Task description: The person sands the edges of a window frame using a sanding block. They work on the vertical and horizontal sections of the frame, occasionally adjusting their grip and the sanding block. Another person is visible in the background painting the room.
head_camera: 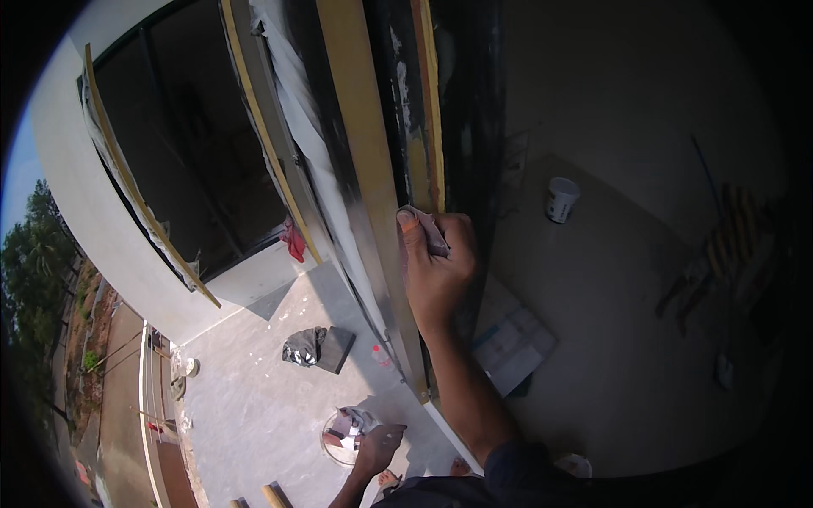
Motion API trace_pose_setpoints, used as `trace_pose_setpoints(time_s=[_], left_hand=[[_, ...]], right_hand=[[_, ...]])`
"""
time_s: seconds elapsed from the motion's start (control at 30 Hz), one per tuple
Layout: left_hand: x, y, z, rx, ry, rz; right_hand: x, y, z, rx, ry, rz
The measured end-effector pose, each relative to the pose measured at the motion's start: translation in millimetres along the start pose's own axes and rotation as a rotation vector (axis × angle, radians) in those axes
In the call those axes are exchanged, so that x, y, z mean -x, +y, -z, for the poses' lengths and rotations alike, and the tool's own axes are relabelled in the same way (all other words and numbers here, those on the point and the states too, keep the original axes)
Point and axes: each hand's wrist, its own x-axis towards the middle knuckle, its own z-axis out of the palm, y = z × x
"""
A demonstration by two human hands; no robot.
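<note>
My right hand [444,267] grips a folded piece of sandpaper [432,232] against the door frame, which has black surfaces and a strip of yellow tape [359,95]. An orange band wraps its thumb. Lower down, my left hand [379,449] hangs over the pale floor with its fingers partly spread; nothing is seen in it. Beside that hand, partly behind it in this view, stands a round tub [327,438] with torn scraps inside. White plastic sheeting [317,159] runs down along the frame to the left of the tape.
On the floor lie a black plastic bag [305,347], a dark block [336,350] and a red-capped bottle [381,357]. A white bucket [561,200] stands in the dim room at right, near a person in striped clothing [733,235]. Flat boards [517,349] lie beyond the frame.
</note>
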Motion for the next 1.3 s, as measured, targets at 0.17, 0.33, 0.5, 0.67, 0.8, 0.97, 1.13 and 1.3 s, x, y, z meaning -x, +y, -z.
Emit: trace_pose_setpoints(time_s=[0.17,0.33,0.5,0.67,0.8,0.97,1.13,1.3], left_hand=[[-2.0,-4.0,-0.4,0.02,0.004,-0.056],[-1.3,-1.6,-1.8,0.004,-0.01,-0.085],[-0.4,-11.0,-1.8,0.003,-0.006,-0.072],[-7.2,8.8,-3.3,-0.013,-0.055,-0.068],[-7.0,-10.1,5.2,-0.053,0.031,-0.146],[-1.4,-21.8,3.1,-0.036,0.046,-0.19],[-6.0,-2.5,14.7,-0.067,0.06,-0.164],[2.9,-7.4,12.1,-0.005,0.064,-0.114]], right_hand=[[19.7,16.1,2.8,-0.028,0.02,0.038],[-8.9,-3.3,-2.5,0.033,-0.015,0.071],[22.3,14.4,-4.4,-0.074,0.035,0.009],[-51.8,-36.9,-20.9,0.063,0.034,0.125],[-3.9,0.4,-13.4,0.044,0.054,0.166],[-27.2,-27.4,-22.9,0.014,0.037,0.065],[-47.6,-40.8,-25.1,0.107,-0.023,0.065],[-11.7,-11.7,-27.6,-0.086,0.061,0.006]])
